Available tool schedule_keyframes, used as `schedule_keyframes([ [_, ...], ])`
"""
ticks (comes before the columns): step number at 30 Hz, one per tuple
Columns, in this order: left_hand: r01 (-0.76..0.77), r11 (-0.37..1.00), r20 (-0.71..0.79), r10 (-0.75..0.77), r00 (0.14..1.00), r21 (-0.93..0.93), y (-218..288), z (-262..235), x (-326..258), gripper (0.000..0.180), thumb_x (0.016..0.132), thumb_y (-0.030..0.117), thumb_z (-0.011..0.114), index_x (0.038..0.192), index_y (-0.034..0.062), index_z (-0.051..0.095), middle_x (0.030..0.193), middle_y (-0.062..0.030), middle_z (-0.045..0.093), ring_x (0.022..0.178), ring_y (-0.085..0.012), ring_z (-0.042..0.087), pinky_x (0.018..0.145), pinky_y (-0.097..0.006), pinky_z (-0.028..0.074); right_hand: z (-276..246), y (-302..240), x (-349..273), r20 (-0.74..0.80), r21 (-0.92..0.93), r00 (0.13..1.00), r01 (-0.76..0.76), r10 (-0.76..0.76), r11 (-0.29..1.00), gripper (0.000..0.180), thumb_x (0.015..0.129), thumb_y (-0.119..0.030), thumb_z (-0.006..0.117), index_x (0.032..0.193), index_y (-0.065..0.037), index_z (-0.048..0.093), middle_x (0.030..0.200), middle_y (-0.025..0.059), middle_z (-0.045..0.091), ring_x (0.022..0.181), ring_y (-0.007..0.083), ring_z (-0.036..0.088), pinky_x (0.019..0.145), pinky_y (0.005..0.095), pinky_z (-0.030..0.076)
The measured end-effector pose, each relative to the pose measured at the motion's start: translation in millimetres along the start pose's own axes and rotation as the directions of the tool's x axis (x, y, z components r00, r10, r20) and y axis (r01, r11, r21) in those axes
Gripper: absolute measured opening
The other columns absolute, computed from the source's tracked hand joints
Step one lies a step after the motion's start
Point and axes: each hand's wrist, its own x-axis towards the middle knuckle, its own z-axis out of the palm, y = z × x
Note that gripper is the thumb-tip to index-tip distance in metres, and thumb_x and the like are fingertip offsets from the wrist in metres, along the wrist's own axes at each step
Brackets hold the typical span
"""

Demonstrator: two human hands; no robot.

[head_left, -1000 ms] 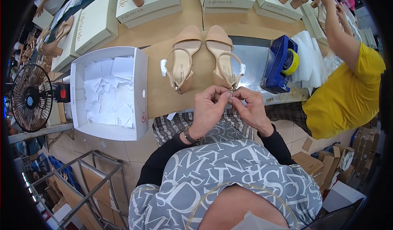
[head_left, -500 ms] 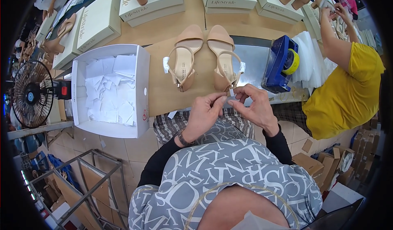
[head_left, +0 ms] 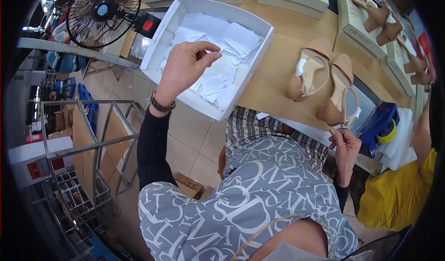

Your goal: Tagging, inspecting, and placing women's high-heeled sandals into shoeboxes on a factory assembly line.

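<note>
My left hand (head_left: 187,68) hovers over a white box (head_left: 252,22) filled with loose white paper pieces (head_left: 211,82). Its fingers are curled, with a small gap between thumb and forefinger and nothing visible between them. My right hand (head_left: 346,150) is at the near table edge, just below the heel of the right beige sandal (head_left: 331,110). Its thumb and forefinger are drawn together; what they hold, if anything, is too small to make out. The left beige sandal (head_left: 296,88) stands beside it. White wrapping covers part of both ankle straps.
Brown paper (head_left: 264,87) covers the tabletop under the sandals. A blue tape dispenser (head_left: 371,131) stands to the right, near a co-worker's yellow sleeve (head_left: 394,196). Shoe boxes (head_left: 361,33) line the far side. A fan (head_left: 103,11) and metal rack (head_left: 88,145) are at left.
The view has swung left. My left hand has left the sandal's strap and my other hand, moving over the paper-filled box. My right hand has stayed near the right sandal's heel.
</note>
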Motion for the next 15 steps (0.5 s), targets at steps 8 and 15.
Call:
schedule_keyframes([
  [8, -0.135, 0.896, 0.248, 0.029, 0.968, 0.422, -84.0, 35.6, 16.2, 0.018, 0.063, 0.016, 0.072, 0.077, 0.0066, 0.066, 0.074, -0.0104, 0.063, 0.073, -0.026, 0.062, 0.065, -0.035, 0.05, 8.2, -9.1, -0.8, 0.179, -0.197, 0.946, -0.234, 0.27, 0.952, 0.01, 0.075, -0.006, 0.066, 0.075, 0.004, 0.064, 0.056, 0.002, 0.056, 0.046, 0.0065, 0.047, 0.043, 0.0204, 0.037],
  [15, -0.265, 0.892, 0.422, 0.094, 0.901, 0.366, -118.0, 61.9, 30.6, 0.021, 0.062, 0.013, 0.072, 0.079, 0.004, 0.063, 0.077, -0.0099, 0.059, 0.074, -0.025, 0.059, 0.066, -0.034, 0.047, 13.4, -3.4, -4.2, 0.249, -0.297, 0.935, -0.173, 0.251, 0.939, 0.016, 0.074, -0.008, 0.068, 0.081, 0.005, 0.062, 0.058, 0.0074, 0.058, 0.049, 0.0105, 0.05, 0.047, 0.0246, 0.041],
])
